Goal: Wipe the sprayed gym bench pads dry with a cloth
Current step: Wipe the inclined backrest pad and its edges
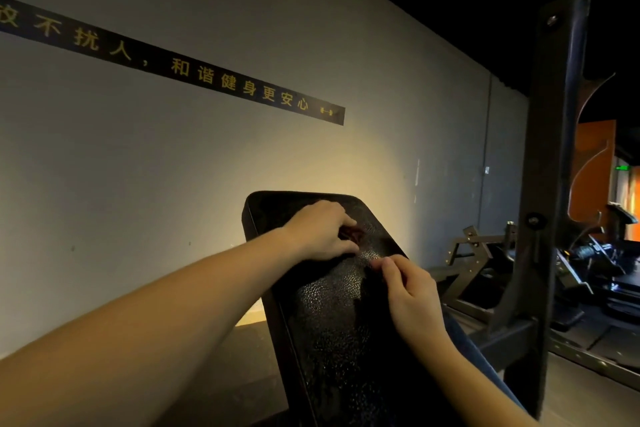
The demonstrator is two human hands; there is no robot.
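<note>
Wiping looks early: left hand (pixel 322 232) clutches cloth (pixel 458 234) near pad (pixel 332 315) top edge; right hand (pixel 412 298) curled, grip unclear; pad glistens wet.

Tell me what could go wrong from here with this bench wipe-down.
The dark red cloth is bunched small under the left hand, so strokes may miss wet patches on the black pebbled bench pad.
Light is dim and the pad glints unevenly, so leftover spray may be hard to spot.
The black steel upright stands close on the right; an elbow might knock it.
</note>
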